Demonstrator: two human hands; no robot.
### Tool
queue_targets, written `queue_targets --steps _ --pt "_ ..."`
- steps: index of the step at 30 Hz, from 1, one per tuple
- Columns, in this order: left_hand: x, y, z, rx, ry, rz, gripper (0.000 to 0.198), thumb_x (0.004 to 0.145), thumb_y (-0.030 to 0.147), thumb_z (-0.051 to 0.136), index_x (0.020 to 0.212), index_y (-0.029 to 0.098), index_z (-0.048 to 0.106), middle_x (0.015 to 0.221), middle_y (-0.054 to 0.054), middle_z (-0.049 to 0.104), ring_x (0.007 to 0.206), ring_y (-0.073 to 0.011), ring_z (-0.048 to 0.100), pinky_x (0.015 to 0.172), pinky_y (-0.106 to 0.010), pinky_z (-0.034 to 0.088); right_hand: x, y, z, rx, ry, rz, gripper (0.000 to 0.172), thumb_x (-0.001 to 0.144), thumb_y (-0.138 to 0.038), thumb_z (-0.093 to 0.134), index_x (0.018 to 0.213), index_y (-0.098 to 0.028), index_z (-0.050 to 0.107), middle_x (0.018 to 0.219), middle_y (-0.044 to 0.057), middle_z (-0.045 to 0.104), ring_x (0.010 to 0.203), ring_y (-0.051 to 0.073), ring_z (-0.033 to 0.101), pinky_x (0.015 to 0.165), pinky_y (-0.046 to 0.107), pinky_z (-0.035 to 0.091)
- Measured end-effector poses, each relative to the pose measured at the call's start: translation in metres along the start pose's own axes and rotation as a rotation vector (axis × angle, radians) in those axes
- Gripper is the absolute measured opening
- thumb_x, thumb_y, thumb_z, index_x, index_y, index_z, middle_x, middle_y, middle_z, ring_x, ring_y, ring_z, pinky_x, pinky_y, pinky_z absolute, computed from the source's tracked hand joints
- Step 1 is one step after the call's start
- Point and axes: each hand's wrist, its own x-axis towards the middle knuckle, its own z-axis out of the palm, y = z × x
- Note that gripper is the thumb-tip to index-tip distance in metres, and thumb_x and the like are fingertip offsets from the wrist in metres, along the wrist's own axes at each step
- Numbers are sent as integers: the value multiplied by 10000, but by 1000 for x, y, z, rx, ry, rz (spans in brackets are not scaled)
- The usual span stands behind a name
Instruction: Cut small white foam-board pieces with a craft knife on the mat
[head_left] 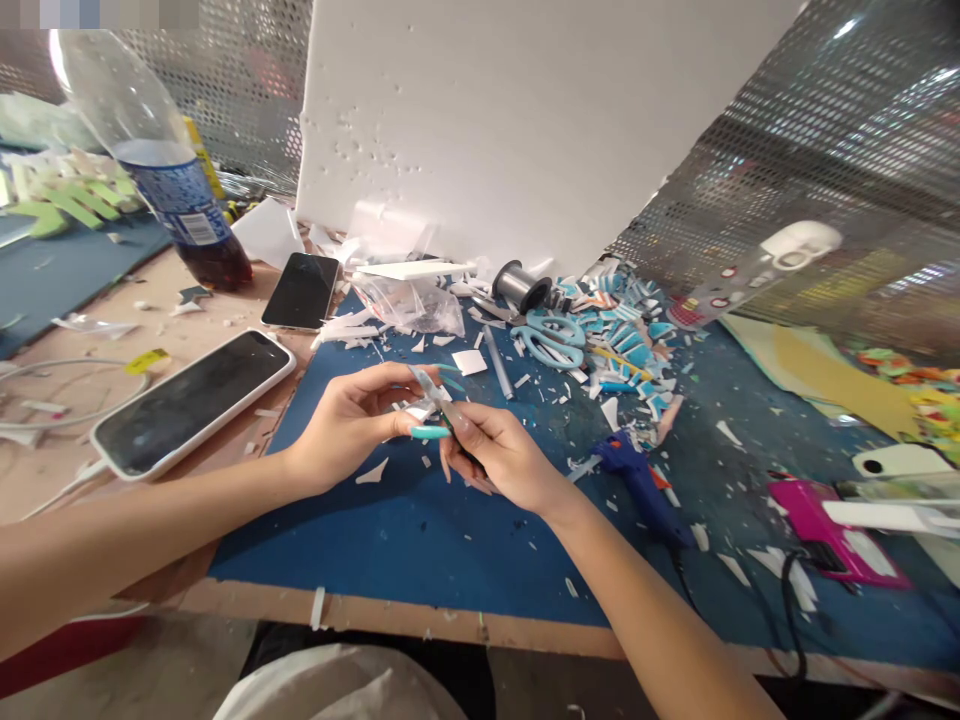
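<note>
My left hand (pixel 352 420) is closed in a pinch around a small white piece (pixel 420 410), mostly hidden by the fingers. Teal tips, which look like long nails, show at its thumb and fingers. My right hand (pixel 502 450) grips what looks like a craft knife (pixel 429 386), its pale blade pointing up and left between the two hands, its dark handle largely covered. Both hands meet above a blue cutting mat (pixel 360 540). Behind them lie a grey stick (pixel 497 362), a white square scrap (pixel 469 362) and light-blue scissors (pixel 551 340).
Blue and white scraps (pixel 630 330) pile up behind a blue glue gun (pixel 645 490). A spool (pixel 521 287) stands by a white foam board (pixel 480 120). Leftward are two phones (pixel 195 405) and a cola bottle (pixel 176 190); a magenta device (pixel 840 530) lies at right.
</note>
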Motion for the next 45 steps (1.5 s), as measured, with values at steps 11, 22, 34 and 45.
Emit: queue_targets --steps 11,22,34,45 --pt "-1 -1 -9 698 -42 396 602 678 312 772 1226 203 551 967 -85 691 880 -208 620 824 -357 511 1 -7 0 96 231 61 220 817 -310 600 923 -117 589 395 -125 314 313 29 229 347 210 140" --pt "-1 2 -6 1048 -3 550 518 739 382 708 1200 205 551 908 -51 718 797 -200 566 747 -323 479 2 -3 2 21 279 57 249 787 -332 640 905 -113 622 404 -111 379 297 21 266 310 199 151" --pt "-1 0 -7 1207 -38 652 507 786 415 648 1217 170 542 889 -73 715 744 -208 553 748 -331 467 4 3 3 -88 348 48 254 797 -381 636 805 -127 637 394 -97 354 312 31 273 313 194 165" --pt "0 0 -7 1180 -29 653 485 783 395 659 1195 165 549 908 -70 717 751 -209 551 750 -330 469 4 1 2 -29 308 60 291 788 -363 645 934 -111 642 416 -103 353 328 28 249 327 198 163"
